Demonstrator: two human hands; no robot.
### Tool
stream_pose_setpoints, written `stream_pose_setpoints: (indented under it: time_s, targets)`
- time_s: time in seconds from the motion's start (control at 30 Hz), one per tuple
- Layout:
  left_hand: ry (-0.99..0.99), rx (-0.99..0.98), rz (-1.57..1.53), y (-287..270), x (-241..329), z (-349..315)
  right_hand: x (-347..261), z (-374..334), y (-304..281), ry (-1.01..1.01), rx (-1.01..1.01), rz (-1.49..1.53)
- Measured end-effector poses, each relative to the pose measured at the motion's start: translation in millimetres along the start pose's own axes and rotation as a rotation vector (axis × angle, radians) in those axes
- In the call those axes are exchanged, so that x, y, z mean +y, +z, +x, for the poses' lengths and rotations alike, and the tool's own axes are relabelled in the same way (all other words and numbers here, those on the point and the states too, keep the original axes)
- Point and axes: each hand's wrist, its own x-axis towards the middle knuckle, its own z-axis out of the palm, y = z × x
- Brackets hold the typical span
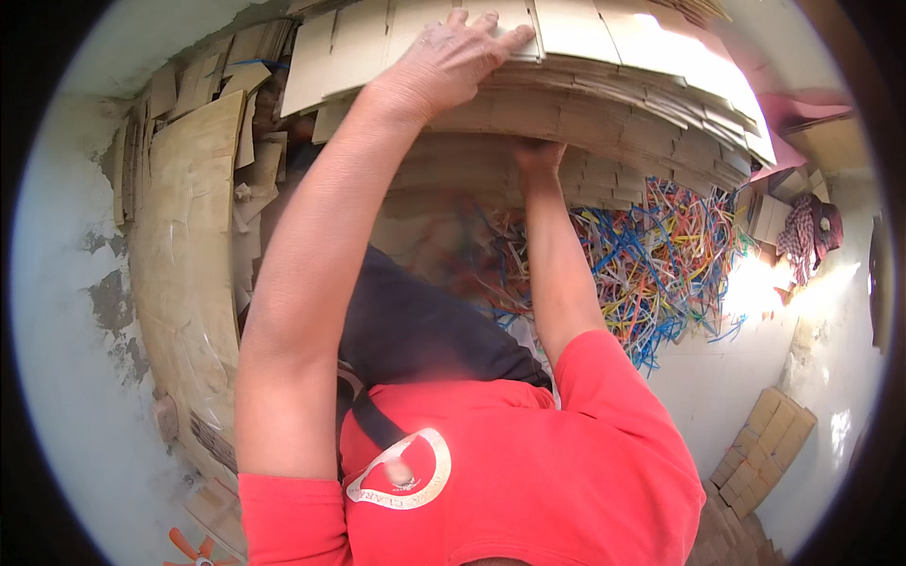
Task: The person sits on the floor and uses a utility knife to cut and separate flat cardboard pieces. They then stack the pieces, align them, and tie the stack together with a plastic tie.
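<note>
A thick layered stack of flat tan cardboard sheets (576,33), with slits between their panels, spans the top of the head view. My left hand (458,58) lies on its upper face, fingers spread over the panels near the front edge. Lower down, my right hand (540,158) reaches up under the overhanging layers. Its fingers are in shadow and mostly hidden by the cardboard, so its grip does not show. More cardboard layers (604,179) sit beneath the overhang.
A heap of colourful plastic straps (651,255) covers the floor on the right. Large cardboard sheets (184,217) lean against the left wall. A bundle of folded cartons (764,448) stands lower right. At lower left is an orange fan (193,547). Checked cloth (800,236) hangs at right.
</note>
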Motion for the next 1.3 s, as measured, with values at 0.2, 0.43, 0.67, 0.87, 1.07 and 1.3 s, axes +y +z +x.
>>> stream_pose_setpoints:
  time_s: [0.2,0.43,0.67,0.87,1.07,1.3]
  targets:
    - [-0.080,0.006,-0.009,16,19,-8,10,-1,-13,-0.250,0.043,-0.362]
    - [-0.010,0.152,-0.061,-1,75,-43,-3,-14,-7,-0.046,0.125,-0.257]
    - [0.072,0.380,-0.056,-16,132,-92,-19,-45,-19,0.116,0.108,-0.378]
    - [0.100,0.501,0.250,-15,161,-120,-26,-72,-21,0.204,0.116,-0.555]
    - [0.175,0.533,0.315,-48,161,-133,-32,-83,-11,0.220,0.121,-0.661]
    - [0.161,0.822,0.125,-77,161,-129,-16,-91,-10,0.198,0.099,-0.702]
